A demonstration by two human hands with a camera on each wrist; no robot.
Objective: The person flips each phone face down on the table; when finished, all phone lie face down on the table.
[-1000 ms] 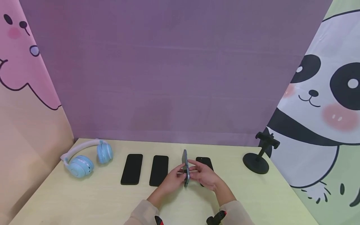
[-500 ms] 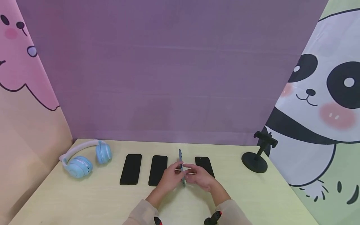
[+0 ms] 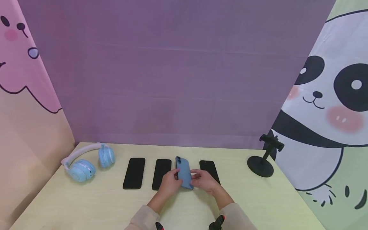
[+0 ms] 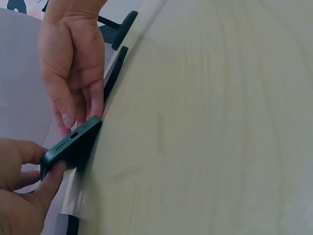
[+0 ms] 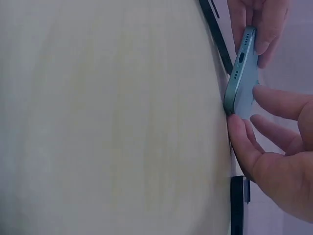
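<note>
A blue smartphone is tilted with its back and camera corner facing up in the head view. My left hand pinches its left edge between thumb and fingers; the left wrist view shows the phone's bottom edge with the port. At the opposite edge is my right hand, fingers mostly straight and lightly touching the phone's side. One long side of the phone lies lower, at or close to the table. Black phones lie flat on either side: one left of it, another partly behind my right hand.
Another black phone lies further left on the pale wooden table. Light blue headphones rest at the far left. A black phone stand with a round base is at the right. A purple backdrop rises behind.
The blue phone, earlier held upright edge-on between both hands, has turned so its blue back faces up, tilting toward the table. The right hand's fingers have moved to its right edge.
</note>
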